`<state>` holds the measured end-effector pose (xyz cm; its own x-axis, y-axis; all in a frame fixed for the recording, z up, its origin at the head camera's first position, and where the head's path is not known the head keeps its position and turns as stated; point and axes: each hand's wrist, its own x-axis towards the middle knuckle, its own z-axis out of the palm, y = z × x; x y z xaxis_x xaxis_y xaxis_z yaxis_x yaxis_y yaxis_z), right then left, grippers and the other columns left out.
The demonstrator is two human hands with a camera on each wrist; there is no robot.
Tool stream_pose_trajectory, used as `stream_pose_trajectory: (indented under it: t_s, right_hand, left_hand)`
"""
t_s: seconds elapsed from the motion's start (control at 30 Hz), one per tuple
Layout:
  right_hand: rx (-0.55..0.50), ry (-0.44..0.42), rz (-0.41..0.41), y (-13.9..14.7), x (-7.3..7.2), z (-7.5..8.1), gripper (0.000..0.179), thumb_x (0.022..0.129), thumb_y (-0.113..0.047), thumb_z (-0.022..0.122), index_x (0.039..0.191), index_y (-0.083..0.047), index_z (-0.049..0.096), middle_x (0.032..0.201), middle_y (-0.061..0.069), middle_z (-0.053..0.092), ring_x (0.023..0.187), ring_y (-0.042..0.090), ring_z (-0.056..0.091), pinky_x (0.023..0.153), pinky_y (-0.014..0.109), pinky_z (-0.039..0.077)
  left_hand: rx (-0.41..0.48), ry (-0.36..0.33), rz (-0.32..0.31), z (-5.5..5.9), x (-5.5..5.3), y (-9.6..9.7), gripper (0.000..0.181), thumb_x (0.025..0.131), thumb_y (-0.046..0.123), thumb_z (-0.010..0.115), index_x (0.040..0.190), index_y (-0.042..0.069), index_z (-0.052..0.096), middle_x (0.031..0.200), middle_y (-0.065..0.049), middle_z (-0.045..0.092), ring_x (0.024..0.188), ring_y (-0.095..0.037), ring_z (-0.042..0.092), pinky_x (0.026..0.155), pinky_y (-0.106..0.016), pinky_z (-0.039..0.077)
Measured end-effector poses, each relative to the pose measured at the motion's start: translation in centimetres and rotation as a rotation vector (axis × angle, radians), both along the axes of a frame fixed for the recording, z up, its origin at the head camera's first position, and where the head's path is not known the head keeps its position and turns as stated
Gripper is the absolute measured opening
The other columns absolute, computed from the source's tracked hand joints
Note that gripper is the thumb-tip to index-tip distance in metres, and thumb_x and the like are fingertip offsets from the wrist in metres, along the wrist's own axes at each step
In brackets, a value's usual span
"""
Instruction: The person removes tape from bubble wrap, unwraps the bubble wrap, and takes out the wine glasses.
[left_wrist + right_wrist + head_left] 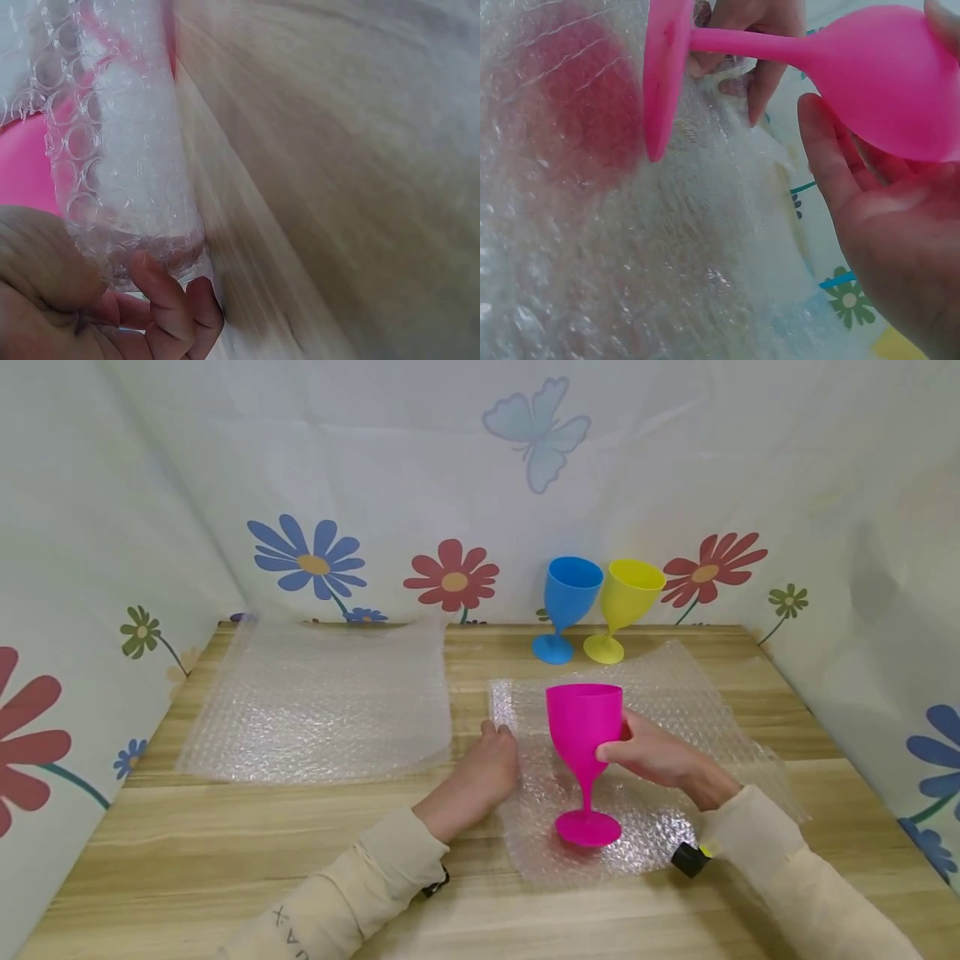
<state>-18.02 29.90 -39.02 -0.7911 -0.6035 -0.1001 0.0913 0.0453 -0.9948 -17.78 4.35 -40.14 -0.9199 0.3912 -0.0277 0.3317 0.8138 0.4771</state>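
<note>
My right hand (660,752) grips a bright pink plastic goblet (587,727) by its bowl, thumb on the near side. The goblet is upright, its round foot over the right sheet of bubble wrap (652,793); a pink reflection shows on the wrap. At that sheet's left edge, my left hand (483,768) pinches the bubble wrap between thumb and curled fingers. In the left wrist view, the pinched edge of the bubble wrap (135,150) stands raised, with pink showing behind it. The right wrist view has the goblet's stem (750,45) sideways, with the fingers under the bowl.
Another sheet of bubble wrap (330,710) lies flat on the left of the wooden table (247,852). At the back stand a blue goblet (572,593) and a yellow goblet (630,595), side by side. A flower-printed curtain (390,468) surrounds the table's back and sides.
</note>
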Motion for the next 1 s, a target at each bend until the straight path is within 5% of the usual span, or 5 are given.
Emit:
stream_pose_trajectory:
  t_s: [0.27, 0.53, 1.0]
  right_hand:
    - [0.037, 0.150, 0.117, 0.8, 1.3, 0.7, 0.081, 0.087, -0.013, 0.080, 0.146, 0.012, 0.030, 0.126, 0.017, 0.059, 0.105, 0.029, 0.064, 0.084, 0.040, 0.059]
    - [-0.050, 0.233, 0.184, 1.7, 1.8, 0.6, 0.073, 0.088, -0.010, 0.081, 0.149, -0.009, 0.040, 0.137, 0.012, 0.055, 0.114, 0.025, 0.062, 0.091, 0.037, 0.057]
    - [-0.032, 0.314, 0.174, 2.2, 3.1, 0.9, 0.076, 0.085, -0.001, 0.081, 0.149, -0.012, 0.041, 0.138, 0.007, 0.057, 0.117, 0.022, 0.061, 0.095, 0.035, 0.056]
  left_hand:
    - [-0.015, 0.014, 0.016, 0.0, 0.1, 0.1, 0.019, 0.090, -0.009, 0.058, 0.108, -0.016, 0.056, 0.100, -0.027, 0.051, 0.069, -0.032, 0.061, 0.064, -0.042, 0.059]
    - [-0.049, 0.026, 0.028, 0.0, 0.2, 0.3, 0.018, 0.093, -0.008, 0.057, 0.109, -0.016, 0.056, 0.102, -0.028, 0.052, 0.071, -0.034, 0.062, 0.065, -0.044, 0.059]
    - [-0.056, 0.081, -0.041, 0.0, 0.2, -0.1, 0.013, 0.092, -0.010, 0.055, 0.104, -0.015, 0.058, 0.099, -0.027, 0.053, 0.073, -0.033, 0.062, 0.069, -0.043, 0.060]
